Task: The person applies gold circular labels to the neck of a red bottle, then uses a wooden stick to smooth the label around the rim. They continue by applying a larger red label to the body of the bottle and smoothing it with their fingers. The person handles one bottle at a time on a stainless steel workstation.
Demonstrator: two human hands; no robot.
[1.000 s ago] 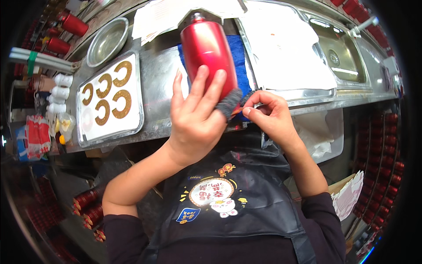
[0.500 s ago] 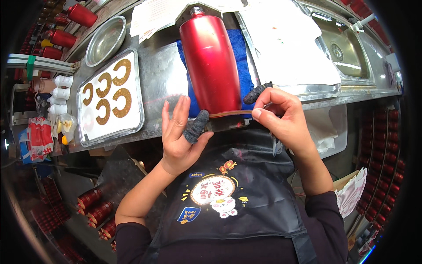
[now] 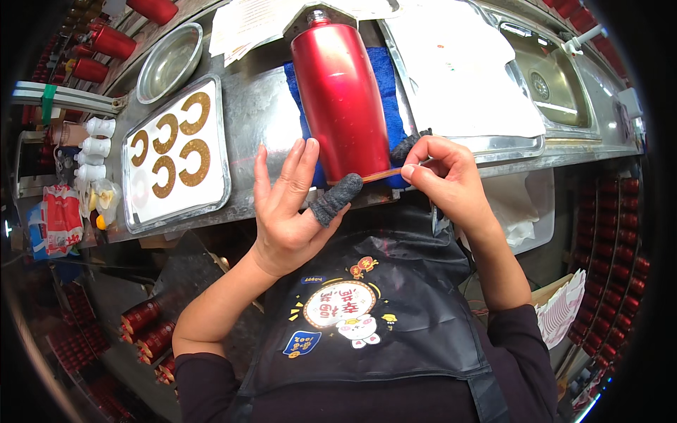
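Observation:
A large glossy red bottle (image 3: 338,99) lies on a blue cloth (image 3: 384,77), its neck pointing away from me and its base toward me. Along the base edge runs a thin golden-brown strip (image 3: 381,175). My right hand (image 3: 451,180) pinches the strip's right end between thumb and a fingertip; another of its fingers wears a dark grey cloth sleeve and sits beside the bottle. My left hand (image 3: 289,211) has its fingers spread. Its grey-sleeved index finger presses on the strip at the base, covering part of it.
On the left, a metal tray (image 3: 176,155) holds several curved gold pieces, with a metal bowl (image 3: 169,63) behind it. White sheets (image 3: 458,70) lie on a tray to the right, before a sink (image 3: 546,81). Papers (image 3: 247,28) lie at the back.
My left hand's sleeved finger has slid right along the strip, from the base's left side to near its middle. My right hand has shifted slightly left, still pinching the strip.

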